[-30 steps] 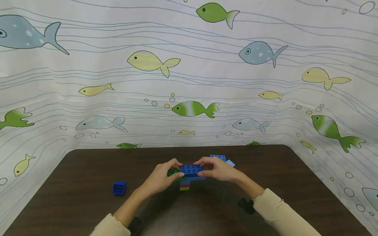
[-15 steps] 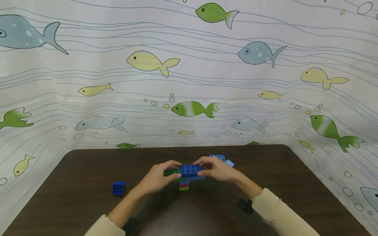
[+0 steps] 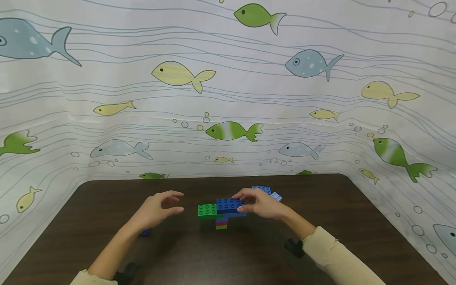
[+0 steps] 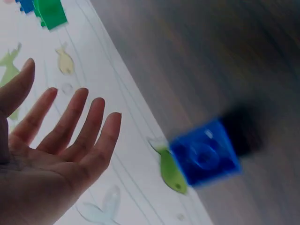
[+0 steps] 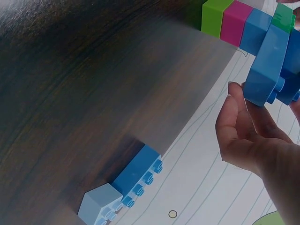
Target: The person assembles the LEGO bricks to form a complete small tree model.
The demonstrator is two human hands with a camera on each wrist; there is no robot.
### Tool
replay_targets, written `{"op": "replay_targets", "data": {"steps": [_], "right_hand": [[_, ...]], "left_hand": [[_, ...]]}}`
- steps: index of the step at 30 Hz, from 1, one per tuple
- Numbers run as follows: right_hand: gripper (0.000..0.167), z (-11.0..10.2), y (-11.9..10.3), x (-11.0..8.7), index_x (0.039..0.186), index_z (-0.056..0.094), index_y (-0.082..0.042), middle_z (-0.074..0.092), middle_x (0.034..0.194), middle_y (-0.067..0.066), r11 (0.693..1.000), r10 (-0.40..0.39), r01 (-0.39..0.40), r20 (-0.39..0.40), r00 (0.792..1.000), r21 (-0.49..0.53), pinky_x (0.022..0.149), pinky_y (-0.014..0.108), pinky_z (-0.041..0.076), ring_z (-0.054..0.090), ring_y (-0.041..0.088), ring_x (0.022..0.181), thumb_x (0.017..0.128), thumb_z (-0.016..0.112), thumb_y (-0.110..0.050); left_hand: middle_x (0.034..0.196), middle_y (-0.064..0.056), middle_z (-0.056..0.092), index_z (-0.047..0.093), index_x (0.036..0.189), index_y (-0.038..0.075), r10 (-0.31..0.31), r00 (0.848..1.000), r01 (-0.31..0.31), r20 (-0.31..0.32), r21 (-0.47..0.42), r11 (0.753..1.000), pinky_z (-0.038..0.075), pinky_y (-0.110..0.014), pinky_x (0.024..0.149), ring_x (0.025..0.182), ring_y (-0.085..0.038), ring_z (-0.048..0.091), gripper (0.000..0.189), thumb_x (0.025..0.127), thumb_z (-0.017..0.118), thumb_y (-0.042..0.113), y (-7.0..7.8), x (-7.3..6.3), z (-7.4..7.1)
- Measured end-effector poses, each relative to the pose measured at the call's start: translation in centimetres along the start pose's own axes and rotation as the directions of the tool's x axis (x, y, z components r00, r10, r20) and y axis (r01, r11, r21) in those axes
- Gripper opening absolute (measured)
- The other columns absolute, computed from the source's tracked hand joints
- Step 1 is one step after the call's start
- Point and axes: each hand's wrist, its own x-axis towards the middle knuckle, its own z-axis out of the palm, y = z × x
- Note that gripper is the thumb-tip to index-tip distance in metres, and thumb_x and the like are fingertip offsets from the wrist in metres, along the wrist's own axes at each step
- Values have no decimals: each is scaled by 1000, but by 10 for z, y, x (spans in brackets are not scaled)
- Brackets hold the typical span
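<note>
A toy building brick stack stands mid-table: a lime brick (image 5: 212,18), a magenta brick (image 5: 236,22) and a blue brick (image 5: 255,31) form its column. Above them lie a green brick (image 3: 207,211) and a medium blue brick (image 5: 268,61), topped by a dark blue brick (image 3: 228,204). My right hand (image 3: 263,204) pinches the dark blue brick's right end between thumb and fingers. To the left of the stack, my left hand (image 3: 156,209) holds nothing, its fingers spread and relaxed. A loose blue brick (image 4: 206,153) lies below it, mostly covered by that hand in the head view.
Behind my right hand lie a blue brick (image 3: 261,189) and a pale blue brick (image 3: 276,196). The dark wooden table (image 3: 228,257) meets a fish-patterned sheet (image 3: 185,103) at its back and sides.
My left hand has let go of the stack and moved left, uncovering the green brick and partly covering the loose blue brick. The right hand stays on the dark blue brick.
</note>
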Motion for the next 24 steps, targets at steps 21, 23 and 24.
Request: {"op": "replay_targets", "data": {"steps": [21,23,24], "right_hand": [[28,2,17,6,115,57,1,61,101,16,1000,-2,2,-3,1000,-26,72,31,47,56,24,86,88,60,-5],[29,3,25,9,116,57,-1,62,102,13,1000,5,-5,-4,1000,-26,73,31,47,56,23,87,88,60,-7],[29,4,28,9,116,57,-3,62,102,12,1000,5,-5,-4,1000,-25,73,30,47,56,22,87,88,61,-8]], "left_hand": [[110,-26,58,57,113,-1,-150,987,159,-63,178,971,46,-50,72,93,-37,55,60,72,74,39,-66,-38,-25],[108,-25,59,58,111,-2,-155,986,162,-55,188,969,47,-49,72,91,-34,55,59,73,74,40,-68,-37,-24],[108,-24,59,59,110,-2,-156,986,163,-52,193,968,47,-49,72,90,-34,55,58,73,73,41,-69,-37,-24]]}}
